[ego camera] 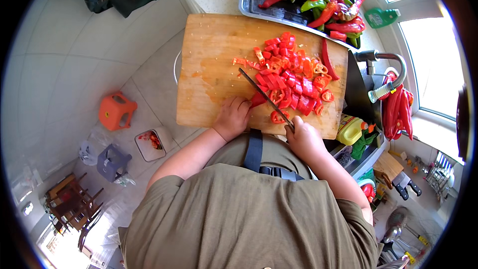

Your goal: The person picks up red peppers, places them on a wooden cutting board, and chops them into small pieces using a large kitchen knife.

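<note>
My right hand (305, 136) grips the handle of a kitchen knife (266, 98), whose blade points up and left across the board. My left hand (233, 116) rests near the board's front edge, its fingertips holding a piece of red pepper (257, 99) beside the blade. Cut red pepper pieces (285, 71) lie in a heap on the right half of the wooden cutting board (209, 52). A whole, slender red pepper (328, 59) lies at the right of the heap. Beyond the board, a dark tray (276, 13) holds red and green peppers.
A sink faucet (388, 58) stands right of the board, near hanging red peppers (397, 114). A yellow bottle (350, 130) is by the board's lower right corner. On the floor at left are an orange stool (116, 111), a grey stool (112, 162) and a bin (143, 151) with scraps.
</note>
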`<state>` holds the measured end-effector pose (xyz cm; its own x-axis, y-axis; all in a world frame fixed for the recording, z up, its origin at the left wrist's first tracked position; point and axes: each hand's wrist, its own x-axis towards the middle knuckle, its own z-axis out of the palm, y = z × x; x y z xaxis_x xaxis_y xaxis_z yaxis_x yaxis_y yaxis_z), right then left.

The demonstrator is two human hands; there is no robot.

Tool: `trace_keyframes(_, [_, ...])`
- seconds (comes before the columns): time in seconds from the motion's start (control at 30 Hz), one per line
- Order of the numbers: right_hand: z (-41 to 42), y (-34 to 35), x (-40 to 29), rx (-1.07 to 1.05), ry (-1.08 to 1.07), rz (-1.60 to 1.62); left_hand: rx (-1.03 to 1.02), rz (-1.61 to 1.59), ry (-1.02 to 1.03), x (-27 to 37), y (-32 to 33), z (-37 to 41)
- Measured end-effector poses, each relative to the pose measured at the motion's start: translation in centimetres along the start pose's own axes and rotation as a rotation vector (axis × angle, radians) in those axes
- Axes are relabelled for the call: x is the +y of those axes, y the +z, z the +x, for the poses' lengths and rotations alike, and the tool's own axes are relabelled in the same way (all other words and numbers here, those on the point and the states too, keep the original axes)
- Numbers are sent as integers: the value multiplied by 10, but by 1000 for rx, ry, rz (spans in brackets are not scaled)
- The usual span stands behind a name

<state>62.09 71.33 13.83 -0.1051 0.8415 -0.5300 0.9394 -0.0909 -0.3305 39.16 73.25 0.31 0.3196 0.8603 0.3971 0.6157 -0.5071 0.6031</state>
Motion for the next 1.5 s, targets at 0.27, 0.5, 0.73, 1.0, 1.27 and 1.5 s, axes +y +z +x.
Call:
trace_keyframes(0.27, [22, 16, -1, 70, -44, 46, 5, -29, -30, -2, 7, -4])
trace_keyframes(0.5, [-13, -4, 8, 49, -20, 64, 18, -6, -1, -4, 14, 9])
trace_keyframes(0.73, [12, 16, 3, -1, -2, -17, -35, 27, 51, 0, 15, 10])
trace_keyframes(1.0, [11, 11, 11, 43, -49, 148, 30, -23, 32, -7, 17, 10])
trace_keyframes(1.27, [-11, -10, 7, -77, 33, 105, 62, 62, 42, -5, 11, 19])
trace_keyframes(1.5, [9, 8, 0, -46, -16, 79, 58, 62, 49, -8, 19, 13])
